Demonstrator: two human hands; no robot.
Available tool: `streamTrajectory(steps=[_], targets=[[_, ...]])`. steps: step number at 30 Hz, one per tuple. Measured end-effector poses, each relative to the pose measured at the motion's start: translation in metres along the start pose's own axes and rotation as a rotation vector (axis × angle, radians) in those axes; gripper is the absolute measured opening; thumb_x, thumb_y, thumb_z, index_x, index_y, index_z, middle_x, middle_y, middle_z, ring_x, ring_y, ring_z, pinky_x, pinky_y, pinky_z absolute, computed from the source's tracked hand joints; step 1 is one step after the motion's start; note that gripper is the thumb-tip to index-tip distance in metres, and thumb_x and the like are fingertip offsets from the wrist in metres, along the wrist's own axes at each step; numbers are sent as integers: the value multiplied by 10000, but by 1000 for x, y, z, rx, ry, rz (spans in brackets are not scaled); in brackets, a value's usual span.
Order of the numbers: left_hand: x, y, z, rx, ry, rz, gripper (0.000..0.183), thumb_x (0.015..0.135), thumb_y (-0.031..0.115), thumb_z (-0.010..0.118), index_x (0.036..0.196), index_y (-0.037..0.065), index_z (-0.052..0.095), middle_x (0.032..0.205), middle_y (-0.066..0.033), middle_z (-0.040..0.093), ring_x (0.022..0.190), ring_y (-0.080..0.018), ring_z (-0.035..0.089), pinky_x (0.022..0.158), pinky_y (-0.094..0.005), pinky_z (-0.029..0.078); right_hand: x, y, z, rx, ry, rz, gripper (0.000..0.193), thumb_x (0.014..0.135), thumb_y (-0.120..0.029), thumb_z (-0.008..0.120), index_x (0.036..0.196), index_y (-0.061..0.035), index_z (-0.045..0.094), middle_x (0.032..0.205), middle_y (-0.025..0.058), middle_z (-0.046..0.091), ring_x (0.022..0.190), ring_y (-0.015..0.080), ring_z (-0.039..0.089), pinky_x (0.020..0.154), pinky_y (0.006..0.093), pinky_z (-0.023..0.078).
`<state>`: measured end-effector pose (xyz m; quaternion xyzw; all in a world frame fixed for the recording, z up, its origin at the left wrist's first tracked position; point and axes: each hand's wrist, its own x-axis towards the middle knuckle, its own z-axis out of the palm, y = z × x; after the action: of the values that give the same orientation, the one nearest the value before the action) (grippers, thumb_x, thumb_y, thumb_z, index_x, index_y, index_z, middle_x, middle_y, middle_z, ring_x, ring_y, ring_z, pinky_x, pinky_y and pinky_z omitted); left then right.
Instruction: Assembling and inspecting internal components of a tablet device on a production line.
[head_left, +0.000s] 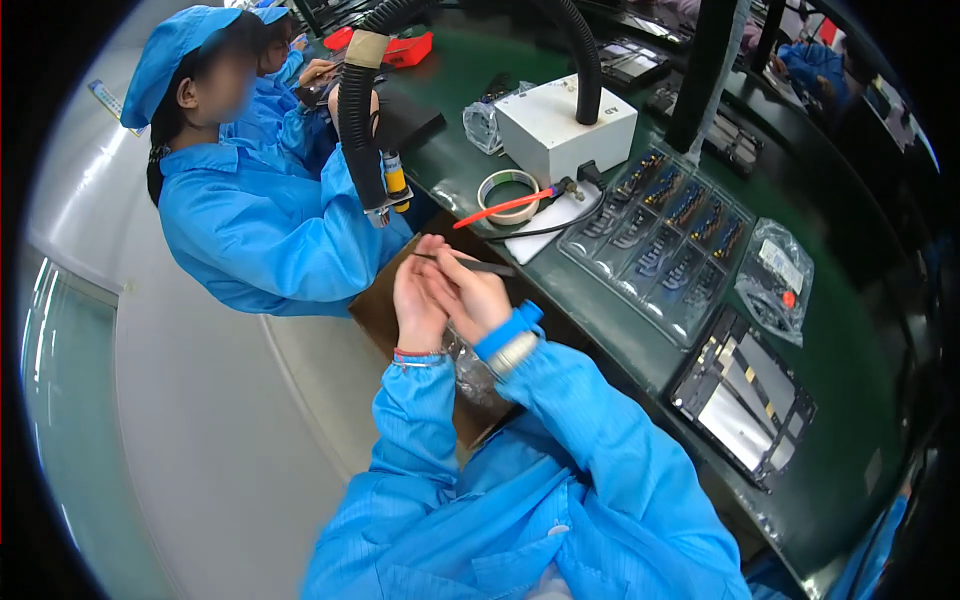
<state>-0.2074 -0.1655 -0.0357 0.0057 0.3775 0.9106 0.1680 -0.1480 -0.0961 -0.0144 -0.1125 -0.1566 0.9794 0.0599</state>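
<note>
Beside a dark green workbench (pixel 850 420), a person in a blue smock holds both bare hands together just off the bench edge. The right hand (pixel 478 293) pinches a slim dark tool (pixel 488 267) between thumb and fingers, its thin end pointing at the left hand (pixel 412 300). The left hand is curled, its fingers touching the right; whether it grips anything small I cannot tell. Below them sits a brown cardboard box (pixel 377 312) with crumpled clear plastic (pixel 474 378) in it. On the bench are a tape roll (pixel 484 196), an orange-red tube (pixel 500 210), a clear compartment tray (pixel 668 322) of small parts and an opened flat device (pixel 735 425). A co-worker (pixel 260 235) stands at the left.

A loosened pinch could drop the tool — or any tiny part with it — among the plastic, since no bench lies beneath the hands. A slip of the thin end might also jab the left fingers. Raised carelessly, the hands could knock the black ribbed hose (pixel 355 125) hanging just beyond.

For writing, a white box (pixel 560 140) carries a few dark characters on its side, and a clear bag (pixel 770 310) shows a white label (pixel 782 262) — its print too small to make out.
</note>
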Motion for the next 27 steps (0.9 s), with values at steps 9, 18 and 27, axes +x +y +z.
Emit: streamTrajectory(steps=[9,18,27], targets=[[4,8,-40,-173,-286,63,362,893,196,375,1168,-9,491,1135,-113,561,1075,-227,517,966,-343,393,13,18,-4,79,25,2,149,859,-169,610,962,-64,588,881,47,612,803,137,579,756,291,496],[-66,-50,95,207,-634,-237,444,952,252,343,1273,-41,432,1168,-141,568,1080,-228,543,929,-338,424,-274,-148,-25,-530,83,-1159,95,811,41,537,900,66,561,931,207,623,855,271,635,793,389,532],[-130,-190,274,1313,-1621,562,199,770,150,606,907,9,636,834,-134,615,795,-301,595,716,-352,478,-315,-300,-121,-1337,771,-883,151,791,-73,651,927,-11,656,821,34,633,740,81,560,649,212,447]])
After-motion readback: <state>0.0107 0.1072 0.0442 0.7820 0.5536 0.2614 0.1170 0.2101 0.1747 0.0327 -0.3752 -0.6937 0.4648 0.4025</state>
